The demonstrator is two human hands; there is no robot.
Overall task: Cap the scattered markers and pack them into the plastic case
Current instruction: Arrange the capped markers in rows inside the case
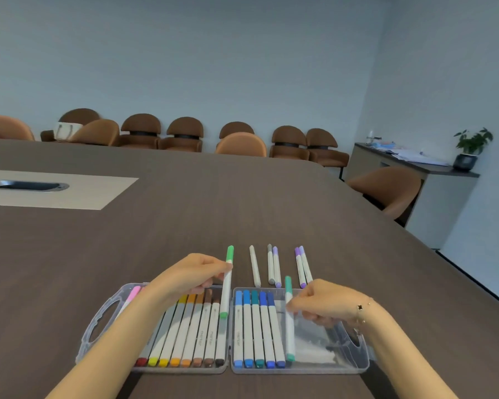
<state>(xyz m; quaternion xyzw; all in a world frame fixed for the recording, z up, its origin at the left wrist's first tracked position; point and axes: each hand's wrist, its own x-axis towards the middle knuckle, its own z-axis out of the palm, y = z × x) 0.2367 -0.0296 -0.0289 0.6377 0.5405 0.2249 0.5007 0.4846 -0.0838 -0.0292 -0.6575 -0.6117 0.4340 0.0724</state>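
A clear plastic case (355, 364) lies open flat at the table's near edge. Its left half holds a row of pink, red, yellow, orange and brown markers (185, 335). Its right half holds several blue markers (257, 329). My left hand (193, 273) pinches a capped green marker (226, 280) above the left half's right end. My right hand (317, 306) grips a capped teal marker (289, 321), lowered into the right half beside the blue ones. Beyond the case lie a white marker (255, 266), a grey and lilac pair (273, 266) and a purple pair (303, 266), all capped.
The dark wooden table (185, 220) stretches far ahead, with a pale inset panel and cable slot (26, 185) at the left. Brown chairs (185, 135) line the far wall. One chair (386, 188) and a sideboard with a plant (470, 148) stand at the right.
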